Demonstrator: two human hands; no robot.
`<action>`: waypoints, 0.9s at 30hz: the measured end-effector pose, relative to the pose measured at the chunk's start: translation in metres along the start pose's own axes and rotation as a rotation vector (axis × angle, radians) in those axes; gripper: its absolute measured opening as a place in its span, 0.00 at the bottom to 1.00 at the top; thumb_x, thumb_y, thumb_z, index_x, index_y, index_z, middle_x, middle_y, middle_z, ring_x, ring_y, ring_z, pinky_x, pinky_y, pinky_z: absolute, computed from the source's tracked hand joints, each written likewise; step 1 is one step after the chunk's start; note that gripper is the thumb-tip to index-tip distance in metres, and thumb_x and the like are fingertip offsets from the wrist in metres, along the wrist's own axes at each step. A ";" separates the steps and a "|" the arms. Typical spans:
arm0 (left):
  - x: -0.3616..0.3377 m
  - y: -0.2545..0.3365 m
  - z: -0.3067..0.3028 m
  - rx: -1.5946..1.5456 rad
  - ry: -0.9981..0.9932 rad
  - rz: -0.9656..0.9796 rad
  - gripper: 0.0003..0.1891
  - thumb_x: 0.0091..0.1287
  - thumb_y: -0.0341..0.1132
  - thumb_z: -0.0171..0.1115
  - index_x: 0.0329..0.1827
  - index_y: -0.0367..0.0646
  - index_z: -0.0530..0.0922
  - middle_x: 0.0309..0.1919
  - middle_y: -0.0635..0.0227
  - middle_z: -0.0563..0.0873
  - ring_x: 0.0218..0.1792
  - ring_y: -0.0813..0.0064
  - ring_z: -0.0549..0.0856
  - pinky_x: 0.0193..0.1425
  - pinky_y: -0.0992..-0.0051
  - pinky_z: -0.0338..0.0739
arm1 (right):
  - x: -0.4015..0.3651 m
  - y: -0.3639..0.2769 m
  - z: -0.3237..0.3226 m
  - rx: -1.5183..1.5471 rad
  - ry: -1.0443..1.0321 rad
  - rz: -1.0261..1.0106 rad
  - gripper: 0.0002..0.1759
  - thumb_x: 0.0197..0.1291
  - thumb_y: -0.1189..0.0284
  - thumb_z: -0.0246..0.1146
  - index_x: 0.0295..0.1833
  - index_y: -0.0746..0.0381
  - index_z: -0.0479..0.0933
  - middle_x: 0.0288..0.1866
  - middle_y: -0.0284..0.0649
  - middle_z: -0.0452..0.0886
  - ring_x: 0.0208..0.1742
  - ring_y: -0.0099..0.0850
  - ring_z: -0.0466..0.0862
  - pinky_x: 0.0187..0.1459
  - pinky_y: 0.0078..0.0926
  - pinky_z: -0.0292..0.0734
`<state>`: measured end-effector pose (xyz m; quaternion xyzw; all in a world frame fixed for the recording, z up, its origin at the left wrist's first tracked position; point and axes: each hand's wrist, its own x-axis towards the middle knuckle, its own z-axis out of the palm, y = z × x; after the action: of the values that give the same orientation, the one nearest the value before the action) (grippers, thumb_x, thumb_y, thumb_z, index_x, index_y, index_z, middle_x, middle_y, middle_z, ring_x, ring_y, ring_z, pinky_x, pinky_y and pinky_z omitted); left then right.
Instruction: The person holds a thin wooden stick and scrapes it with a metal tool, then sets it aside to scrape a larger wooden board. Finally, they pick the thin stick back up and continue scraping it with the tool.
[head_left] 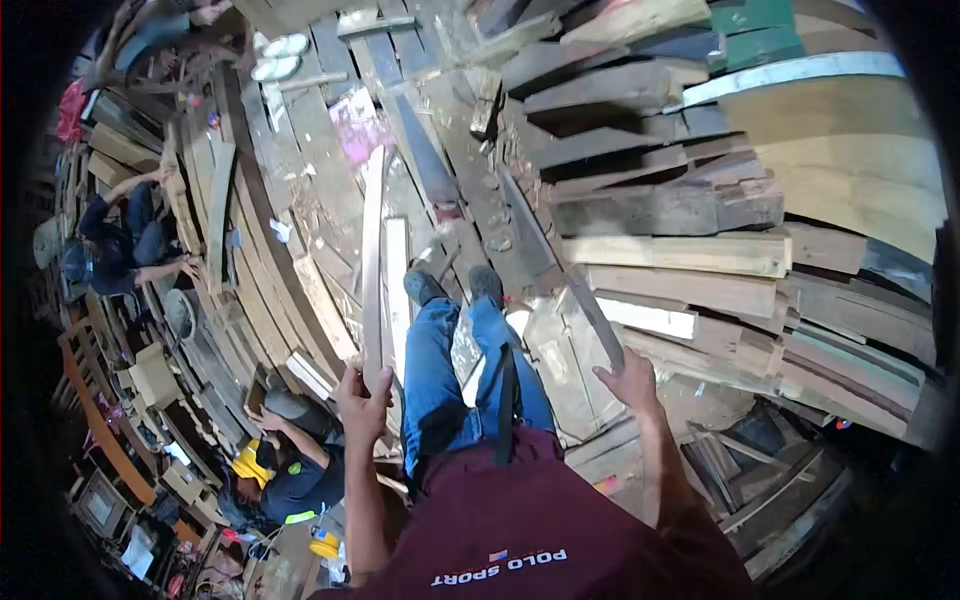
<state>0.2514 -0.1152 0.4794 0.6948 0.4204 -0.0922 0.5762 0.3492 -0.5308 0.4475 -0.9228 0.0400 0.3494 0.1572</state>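
My left hand (pixel 366 402) is closed around the near end of a long light wooden strip (pixel 374 260), which points away from me to the left of my legs. On the other side, my right hand (pixel 630 382) grips the near end of a dark narrow strip (pixel 596 318), whose line runs forward and to the left. Between the two strips are my legs in blue jeans (pixel 432 370) and dark shoes. Another pale strip (pixel 397 290) lies on the floor close beside the light one.
Stacked boards (pixel 680 255) fill the right side. Long planks (pixel 270 250) run along the left, where one person (pixel 110 240) sits and another person (pixel 300 485) is nearer me. Scraps litter the plank floor (pixel 400 190). Wood pieces (pixel 760 460) lie in a dark gap at lower right.
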 end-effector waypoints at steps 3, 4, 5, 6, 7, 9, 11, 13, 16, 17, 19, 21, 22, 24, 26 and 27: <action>0.022 -0.040 0.018 -0.035 -0.033 -0.058 0.12 0.66 0.36 0.67 0.42 0.37 0.75 0.23 0.74 0.78 0.21 0.86 0.75 0.24 0.81 0.68 | 0.041 0.026 0.056 -0.071 -0.084 -0.063 0.29 0.44 0.55 0.75 0.41 0.66 0.74 0.31 0.51 0.81 0.36 0.51 0.83 0.38 0.47 0.78; 0.035 -0.058 0.024 -0.020 -0.041 -0.089 0.11 0.66 0.35 0.67 0.41 0.37 0.75 0.23 0.74 0.78 0.21 0.86 0.75 0.24 0.82 0.68 | 0.062 0.036 0.082 -0.133 -0.071 -0.121 0.30 0.44 0.55 0.75 0.42 0.66 0.73 0.32 0.51 0.80 0.36 0.51 0.83 0.38 0.47 0.78; 0.046 -0.077 0.032 -0.008 -0.048 -0.122 0.11 0.66 0.35 0.67 0.41 0.37 0.76 0.23 0.74 0.78 0.21 0.86 0.75 0.25 0.82 0.68 | 0.084 0.047 0.108 -0.197 -0.061 -0.182 0.31 0.43 0.55 0.76 0.43 0.66 0.73 0.33 0.51 0.80 0.37 0.51 0.82 0.38 0.47 0.78; 0.053 -0.100 0.038 0.005 -0.055 -0.168 0.10 0.66 0.34 0.66 0.41 0.37 0.76 0.23 0.74 0.78 0.22 0.86 0.75 0.25 0.82 0.68 | 0.110 0.058 0.136 -0.190 -0.048 -0.261 0.33 0.41 0.55 0.77 0.44 0.65 0.71 0.36 0.50 0.77 0.39 0.51 0.81 0.41 0.47 0.77; 0.065 -0.125 0.045 0.010 -0.055 -0.110 0.09 0.66 0.33 0.66 0.40 0.38 0.76 0.23 0.74 0.78 0.21 0.86 0.74 0.25 0.82 0.68 | 0.140 0.064 0.162 -0.210 -0.049 -0.270 0.35 0.36 0.57 0.79 0.44 0.67 0.72 0.40 0.55 0.77 0.40 0.55 0.79 0.40 0.45 0.77; 0.086 -0.158 0.059 -0.006 -0.061 -0.191 0.10 0.66 0.33 0.66 0.39 0.37 0.76 0.22 0.75 0.78 0.21 0.87 0.74 0.25 0.82 0.68 | 0.206 0.087 0.215 -0.229 0.143 -0.530 0.38 0.34 0.58 0.80 0.49 0.68 0.72 0.38 0.55 0.75 0.39 0.57 0.78 0.41 0.45 0.77; 0.103 -0.196 0.067 0.019 -0.019 -0.230 0.09 0.66 0.33 0.66 0.38 0.37 0.75 0.22 0.74 0.78 0.20 0.87 0.74 0.24 0.82 0.68 | 0.270 0.099 0.266 -0.297 0.346 -0.795 0.47 0.36 0.57 0.79 0.60 0.70 0.67 0.51 0.57 0.73 0.52 0.56 0.75 0.52 0.45 0.75; 0.117 -0.243 0.078 -0.054 0.024 -0.346 0.09 0.66 0.32 0.67 0.37 0.38 0.74 0.23 0.73 0.79 0.22 0.88 0.76 0.23 0.83 0.68 | 0.330 0.070 0.294 -0.111 -0.061 -0.171 0.56 0.32 0.57 0.80 0.65 0.75 0.61 0.60 0.64 0.68 0.63 0.59 0.68 0.62 0.48 0.67; 0.132 -0.302 0.095 -0.092 0.114 -0.377 0.09 0.67 0.31 0.65 0.38 0.39 0.72 0.24 0.74 0.78 0.22 0.88 0.75 0.24 0.83 0.69 | 0.401 0.086 0.366 -0.214 0.100 -0.098 0.64 0.30 0.56 0.82 0.67 0.77 0.55 0.67 0.67 0.59 0.70 0.58 0.61 0.70 0.48 0.59; 0.135 -0.318 0.099 -0.125 0.144 -0.480 0.09 0.67 0.31 0.65 0.38 0.39 0.72 0.23 0.75 0.78 0.21 0.88 0.74 0.25 0.84 0.68 | 0.417 0.080 0.381 -0.231 0.168 -0.090 0.65 0.29 0.55 0.82 0.68 0.77 0.54 0.68 0.67 0.58 0.71 0.57 0.61 0.70 0.47 0.59; 0.144 -0.340 0.108 -0.139 0.159 -0.537 0.09 0.67 0.31 0.65 0.38 0.40 0.72 0.23 0.75 0.77 0.22 0.89 0.74 0.25 0.84 0.68 | 0.447 0.061 0.398 -0.274 0.121 0.035 0.67 0.29 0.52 0.82 0.68 0.79 0.54 0.69 0.67 0.58 0.72 0.56 0.60 0.71 0.47 0.58; 0.151 -0.359 0.118 -0.176 0.176 -0.563 0.09 0.67 0.30 0.65 0.39 0.41 0.71 0.22 0.76 0.76 0.21 0.89 0.74 0.24 0.84 0.68 | 0.469 0.064 0.417 -0.291 0.120 0.085 0.68 0.29 0.49 0.82 0.67 0.80 0.53 0.70 0.67 0.57 0.72 0.56 0.59 0.71 0.47 0.57; 0.154 -0.365 0.120 -0.183 0.164 -0.587 0.09 0.67 0.31 0.65 0.38 0.41 0.71 0.22 0.76 0.76 0.20 0.89 0.74 0.24 0.84 0.68 | 0.477 0.070 0.426 -0.283 0.137 0.076 0.69 0.29 0.48 0.82 0.67 0.81 0.53 0.70 0.67 0.57 0.73 0.56 0.58 0.72 0.47 0.57; 0.160 -0.376 0.129 -0.187 0.154 -0.604 0.09 0.67 0.31 0.65 0.38 0.41 0.71 0.22 0.76 0.76 0.20 0.89 0.73 0.23 0.84 0.68 | 0.486 0.071 0.441 -0.355 0.100 0.143 0.71 0.31 0.45 0.80 0.68 0.82 0.50 0.71 0.67 0.56 0.73 0.57 0.56 0.74 0.44 0.53; 0.163 -0.383 0.136 -0.181 0.153 -0.600 0.10 0.66 0.31 0.65 0.38 0.41 0.71 0.22 0.76 0.76 0.20 0.89 0.73 0.23 0.84 0.68 | 0.492 0.105 0.463 -0.365 0.251 0.008 0.70 0.33 0.46 0.79 0.69 0.82 0.49 0.72 0.67 0.54 0.74 0.57 0.55 0.75 0.43 0.52; 0.162 -0.385 0.139 -0.177 0.157 -0.602 0.10 0.66 0.31 0.65 0.38 0.41 0.71 0.22 0.76 0.77 0.20 0.89 0.74 0.23 0.84 0.68 | 0.492 0.106 0.467 -0.363 0.327 -0.065 0.69 0.35 0.47 0.79 0.69 0.83 0.49 0.72 0.67 0.53 0.74 0.57 0.54 0.75 0.43 0.51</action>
<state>0.1373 -0.1663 0.0572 0.4917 0.6564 -0.1678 0.5470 0.4045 -0.4648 -0.2338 -0.9810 -0.0280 0.1917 -0.0084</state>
